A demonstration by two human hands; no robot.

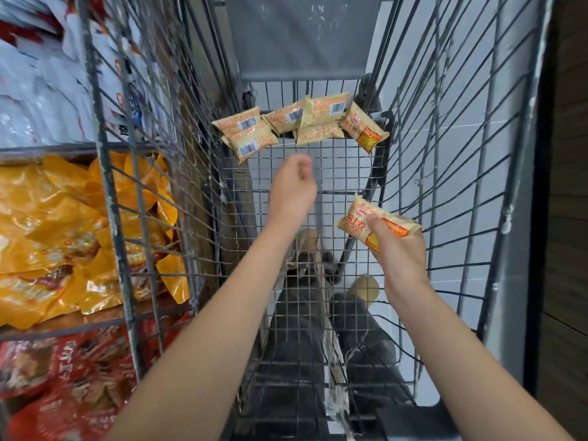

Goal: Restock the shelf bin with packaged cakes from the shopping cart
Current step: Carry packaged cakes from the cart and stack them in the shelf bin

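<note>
Several tan packaged cakes (305, 122) lie in a row at the far end of the grey wire shopping cart (318, 173). My right hand (401, 253) grips one more packaged cake (359, 218) by its orange end, held above the cart's right side. My left hand (292, 189) reaches into the cart just short of the row, fingers loosely curled and holding nothing. The shelf bin (47, 237) on the left holds yellow-orange packets behind the cart's wire side.
Left of the cart stands a wire shelf rack (111, 186) with white packets (41, 74) on top and red packets (63, 377) below. A grey flap (302, 36) closes the cart's far end. A dark wall (566, 218) runs along the right.
</note>
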